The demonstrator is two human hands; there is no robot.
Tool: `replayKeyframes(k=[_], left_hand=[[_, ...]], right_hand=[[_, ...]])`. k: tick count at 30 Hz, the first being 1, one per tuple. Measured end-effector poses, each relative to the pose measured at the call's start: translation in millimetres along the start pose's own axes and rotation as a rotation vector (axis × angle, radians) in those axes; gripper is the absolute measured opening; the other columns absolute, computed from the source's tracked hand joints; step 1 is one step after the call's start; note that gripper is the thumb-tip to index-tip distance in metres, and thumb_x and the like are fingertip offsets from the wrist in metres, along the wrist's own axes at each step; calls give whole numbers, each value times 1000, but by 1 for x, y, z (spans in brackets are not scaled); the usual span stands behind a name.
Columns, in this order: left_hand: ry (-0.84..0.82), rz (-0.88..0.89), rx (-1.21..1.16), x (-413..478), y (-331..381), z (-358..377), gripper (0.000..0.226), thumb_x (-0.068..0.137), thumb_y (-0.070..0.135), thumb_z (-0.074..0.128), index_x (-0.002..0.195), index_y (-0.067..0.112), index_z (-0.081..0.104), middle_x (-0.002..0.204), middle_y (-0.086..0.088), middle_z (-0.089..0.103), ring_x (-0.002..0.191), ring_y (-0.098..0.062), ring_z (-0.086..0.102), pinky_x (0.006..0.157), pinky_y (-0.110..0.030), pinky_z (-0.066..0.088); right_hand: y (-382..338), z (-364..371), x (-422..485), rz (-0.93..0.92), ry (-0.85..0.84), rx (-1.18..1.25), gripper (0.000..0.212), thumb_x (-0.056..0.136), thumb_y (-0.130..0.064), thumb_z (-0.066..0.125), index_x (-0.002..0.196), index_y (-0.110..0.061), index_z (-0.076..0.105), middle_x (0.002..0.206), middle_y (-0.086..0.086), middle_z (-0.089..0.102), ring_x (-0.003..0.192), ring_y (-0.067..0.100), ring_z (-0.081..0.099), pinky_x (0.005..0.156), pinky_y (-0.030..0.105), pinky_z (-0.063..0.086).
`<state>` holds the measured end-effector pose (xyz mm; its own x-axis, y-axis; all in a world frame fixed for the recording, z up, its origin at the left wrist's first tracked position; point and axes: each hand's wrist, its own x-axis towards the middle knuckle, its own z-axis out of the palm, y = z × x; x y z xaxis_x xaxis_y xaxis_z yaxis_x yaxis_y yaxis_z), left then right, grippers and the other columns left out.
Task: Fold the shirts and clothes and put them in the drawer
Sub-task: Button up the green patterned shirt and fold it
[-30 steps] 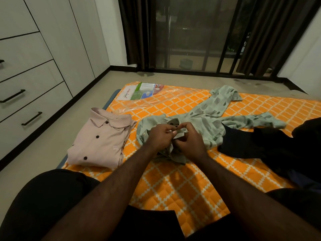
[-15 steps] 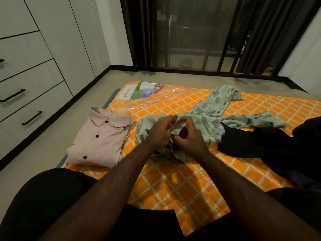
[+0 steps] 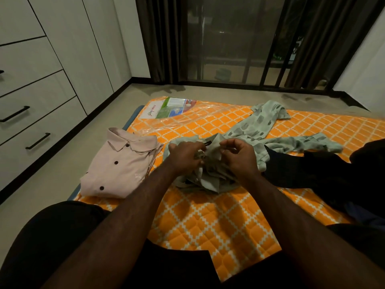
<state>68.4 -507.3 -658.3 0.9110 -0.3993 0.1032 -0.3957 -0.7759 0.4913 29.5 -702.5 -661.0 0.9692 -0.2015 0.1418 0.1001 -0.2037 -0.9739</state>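
Your left hand [image 3: 185, 155] pinches green patterned shirt [image 3: 250, 132] near its collar, fingers curled into cloth; your right hand [image 3: 239, 157] grips same shirt just right of it, fingers bent round fabric. Shirt lies crumpled at middle of orange mattress [image 3: 208, 222], sleeves trailing toward far side. Folded pink shirt [image 3: 120, 165] sits at mattress's left edge; dark clothes [image 3: 325, 174] heaped on its right. Drawers [image 3: 31, 113] left of mattress, 2 handles visible, all closed

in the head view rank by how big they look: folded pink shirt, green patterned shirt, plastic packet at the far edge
1. green patterned shirt, spread out and crumpled
2. folded pink shirt
3. plastic packet, though it lies farther from the camera, so its rank is unsure
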Motion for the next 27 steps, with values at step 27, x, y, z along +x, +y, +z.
replayKeyframes(k=[27], left_hand=[[63, -152, 86, -6, 8, -28, 44, 95, 45, 64, 67, 11, 70, 61, -4, 66, 60, -21, 65, 61, -37, 54]], right_hand=[[49, 13, -14, -275, -196, -1057, 39, 86, -47, 65, 122, -32, 61, 106, -1, 67, 93, 24, 67, 69, 39, 59]])
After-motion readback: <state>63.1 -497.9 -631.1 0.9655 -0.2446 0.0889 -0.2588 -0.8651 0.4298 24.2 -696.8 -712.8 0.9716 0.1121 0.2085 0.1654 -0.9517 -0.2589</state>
